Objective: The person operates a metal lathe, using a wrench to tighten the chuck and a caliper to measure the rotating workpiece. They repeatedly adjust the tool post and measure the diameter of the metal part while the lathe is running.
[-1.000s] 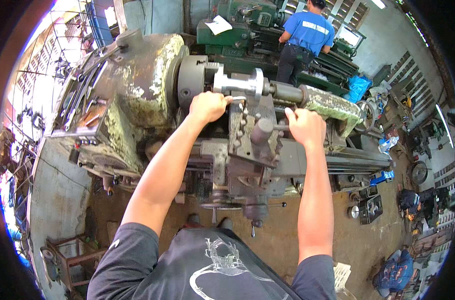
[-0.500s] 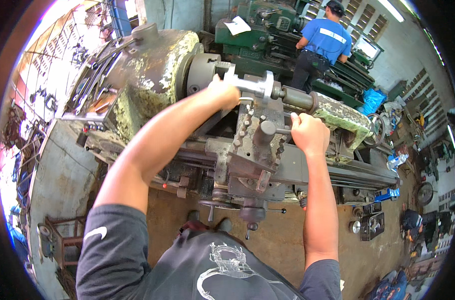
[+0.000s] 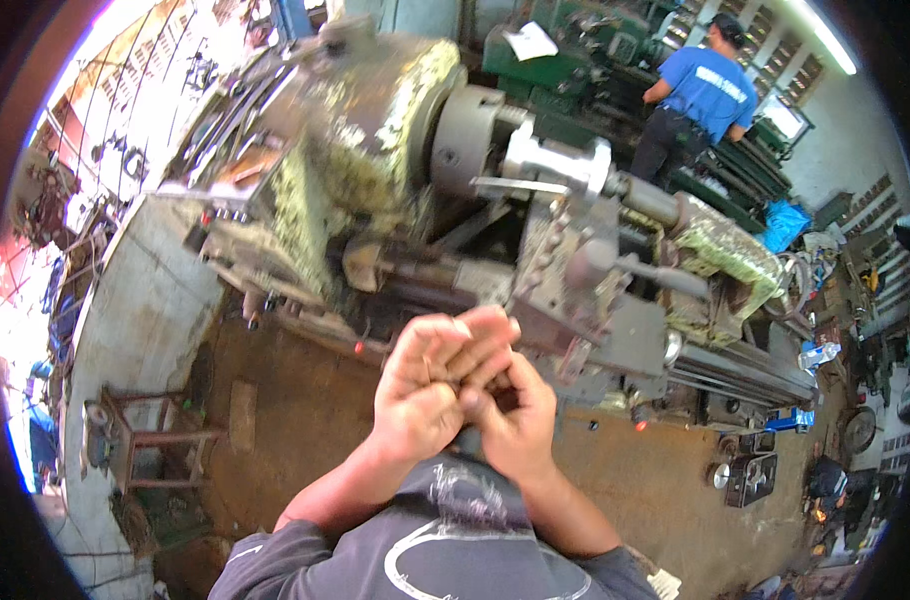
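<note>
Near the middle of the frame, the left hand (image 3: 423,388) shows its palm, fingers half curled. Above it, at upper centre, the chuck (image 3: 455,150) looks heavy and rigid, a dull grey drum. Back at the middle, the right hand (image 3: 522,412) touches the left, thumb and fingers bent inward; whether anything small sits between the two I cannot tell. Further up and right, in the upper centre, the metal part (image 3: 560,165) is clear of both hands. It is probably weighty, stiff and slippery to bare fingers, best held around its narrower middle; it is bright silver, with a wider collar at its right end. Below it, the tool holder (image 3: 588,262) looks solid, dark and worn. Its handle (image 3: 678,277), thicker toward the right, seems the natural grip.
</note>
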Demonstrator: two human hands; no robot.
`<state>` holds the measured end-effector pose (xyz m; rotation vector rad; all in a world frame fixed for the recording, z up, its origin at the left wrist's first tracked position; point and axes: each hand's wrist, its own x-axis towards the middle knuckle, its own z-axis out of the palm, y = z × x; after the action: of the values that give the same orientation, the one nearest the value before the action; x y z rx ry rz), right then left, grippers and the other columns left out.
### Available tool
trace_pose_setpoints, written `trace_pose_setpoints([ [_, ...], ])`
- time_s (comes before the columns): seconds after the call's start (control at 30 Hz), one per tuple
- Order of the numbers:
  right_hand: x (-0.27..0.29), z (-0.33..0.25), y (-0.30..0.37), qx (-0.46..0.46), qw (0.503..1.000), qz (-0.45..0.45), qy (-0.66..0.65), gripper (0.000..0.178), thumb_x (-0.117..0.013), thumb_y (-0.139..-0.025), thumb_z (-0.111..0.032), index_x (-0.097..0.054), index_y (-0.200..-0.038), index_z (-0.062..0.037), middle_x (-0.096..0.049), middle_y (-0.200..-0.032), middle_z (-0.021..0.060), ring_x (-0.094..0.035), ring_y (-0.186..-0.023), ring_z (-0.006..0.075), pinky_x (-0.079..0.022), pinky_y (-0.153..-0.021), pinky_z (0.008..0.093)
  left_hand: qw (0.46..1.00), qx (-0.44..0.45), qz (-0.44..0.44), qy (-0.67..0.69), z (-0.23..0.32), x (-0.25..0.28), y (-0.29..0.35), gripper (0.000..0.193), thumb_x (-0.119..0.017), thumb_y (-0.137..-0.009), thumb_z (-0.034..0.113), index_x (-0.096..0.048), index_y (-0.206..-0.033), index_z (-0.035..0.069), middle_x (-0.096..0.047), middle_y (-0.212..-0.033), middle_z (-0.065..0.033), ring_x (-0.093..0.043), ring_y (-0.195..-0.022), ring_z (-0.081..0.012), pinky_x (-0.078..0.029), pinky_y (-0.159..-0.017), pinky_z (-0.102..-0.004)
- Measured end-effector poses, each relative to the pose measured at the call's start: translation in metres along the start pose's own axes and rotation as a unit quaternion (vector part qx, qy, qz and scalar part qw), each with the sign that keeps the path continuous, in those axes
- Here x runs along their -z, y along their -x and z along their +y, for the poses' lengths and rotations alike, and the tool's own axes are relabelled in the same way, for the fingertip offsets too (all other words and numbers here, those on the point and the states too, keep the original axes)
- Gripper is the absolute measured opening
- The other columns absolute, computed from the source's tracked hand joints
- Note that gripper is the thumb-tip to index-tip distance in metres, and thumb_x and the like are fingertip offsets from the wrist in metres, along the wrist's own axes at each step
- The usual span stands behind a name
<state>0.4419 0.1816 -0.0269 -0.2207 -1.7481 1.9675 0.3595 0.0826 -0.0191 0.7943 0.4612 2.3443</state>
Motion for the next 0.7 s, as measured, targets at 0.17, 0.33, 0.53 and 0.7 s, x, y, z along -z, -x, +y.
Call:
trace_pose_setpoints([
  [0.17,-0.023,0.029,0.022,-0.103,0.991,-0.056,-0.062,0.017,-0.067,-0.093,0.003,-0.068,-0.110,0.0053,-0.074,-0.096,0.0096,-0.069,-0.087,0.0124,-0.057,-0.074,0.0276,0.987,-0.055,0.119,0.089,0.026,0.019,0.043,0.094,-0.033,-0.067,-0.024,-0.033,-0.155,0.009,-0.030,-0.161,-0.0253,-0.023,-0.153,-0.0398,-0.021,-0.126,-0.0521],
  [0.33,-0.066,0.012,0.038,-0.098,0.982,-0.113,-0.119,0.018,-0.065,-0.094,0.006,-0.067,-0.112,0.0068,-0.074,-0.098,0.0130,-0.072,-0.085,0.0172,-0.061,-0.073,0.0310,0.967,-0.060,0.185,0.166,0.066,0.004,0.083,0.097,-0.035,-0.067,-0.024,-0.028,-0.158,0.010,-0.025,-0.164,-0.0233,-0.019,-0.154,-0.0391,-0.015,-0.128,-0.0528],
  [0.53,-0.102,0.004,0.076,-0.109,0.979,-0.112,-0.130,0.011,-0.069,-0.095,-0.003,-0.067,-0.100,0.0064,-0.073,-0.087,0.0127,-0.071,-0.074,0.0149,-0.058,-0.065,0.0277,0.952,-0.059,0.185,0.236,0.103,-0.012,0.123,0.100,-0.034,-0.067,-0.024,-0.022,-0.160,0.011,-0.019,-0.166,-0.0242,-0.013,-0.155,-0.0398,-0.013,-0.128,-0.0540],
  [0.7,-0.117,-0.003,0.107,-0.118,0.984,-0.083,-0.102,0.010,-0.072,-0.094,-0.005,-0.068,-0.095,0.0045,-0.072,-0.080,0.0083,-0.067,-0.070,0.0109,-0.055,-0.061,0.0254,0.955,-0.039,0.192,0.225,0.110,-0.018,0.154,0.101,-0.036,-0.067,-0.022,-0.020,-0.161,0.011,-0.018,-0.165,-0.0260,-0.013,-0.155,-0.0412,-0.013,-0.127,-0.0547],
])
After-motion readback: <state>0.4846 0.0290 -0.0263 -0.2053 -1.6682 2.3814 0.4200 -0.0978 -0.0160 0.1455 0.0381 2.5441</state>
